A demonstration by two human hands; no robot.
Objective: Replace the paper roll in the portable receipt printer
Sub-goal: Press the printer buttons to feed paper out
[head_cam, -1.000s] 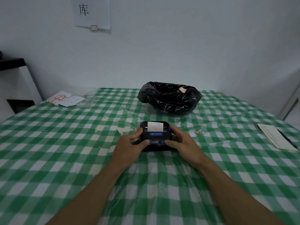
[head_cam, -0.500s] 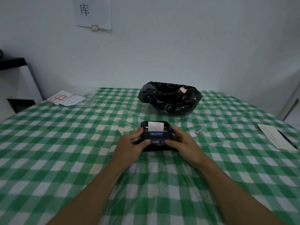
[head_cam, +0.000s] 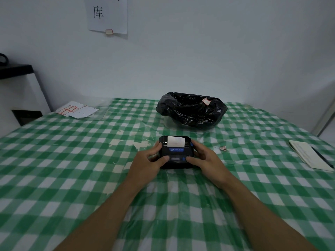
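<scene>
One small black receipt printer (head_cam: 175, 152) sits on the counter (head_cam: 72, 169), on its green-and-white checked cloth, roughly in the middle and straight in front of the person. Its long axis runs away from them: the control face with the blue label is toward the person, and the paper end points at the far wall. One white strip of paper (head_cam: 175, 141) shows at that far end, lying flat across the top of the body.

Both hands are on it. The left hand (head_cam: 147, 164) clasps the left side, thumb laid over the near top face, fingers curled round the edge. The right hand (head_cam: 204, 160) clasps the right side the same way, its thumb pressed beside a small blue button (the fingers behind the body are hidden).

Beyond the printer stands one bin lined with a black bag (head_cam: 192, 110), with a small white tag on its rim. One crumpled scrap (head_cam: 223, 148) lies on the cloth to the right of the printer, apart from it. One notepad (head_cam: 308, 155) with a pen along its edge lies near the right side. A few label sheets (head_cam: 77, 111) rest at the far left corner.
</scene>
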